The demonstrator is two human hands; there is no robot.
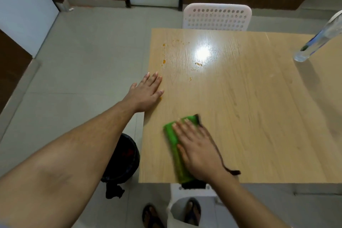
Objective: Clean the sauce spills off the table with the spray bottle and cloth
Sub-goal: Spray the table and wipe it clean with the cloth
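Cloth [174,146] blurred, half hidden under right hand [198,151].

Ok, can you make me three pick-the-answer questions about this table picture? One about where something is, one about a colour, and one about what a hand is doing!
1. Where is the spray bottle?
A. far right of the table
B. on the floor
C. on the chair

2. What colour is the cloth?
A. red
B. green
C. white

3. What is the right hand doing?
A. pointing at the ceiling
B. pressing flat on the cloth
C. squeezing the bottle

Answers: 1 A, it stands at the right edge; 2 B, bright green shows beside the fingers; 3 B, straight fingers lie on it.
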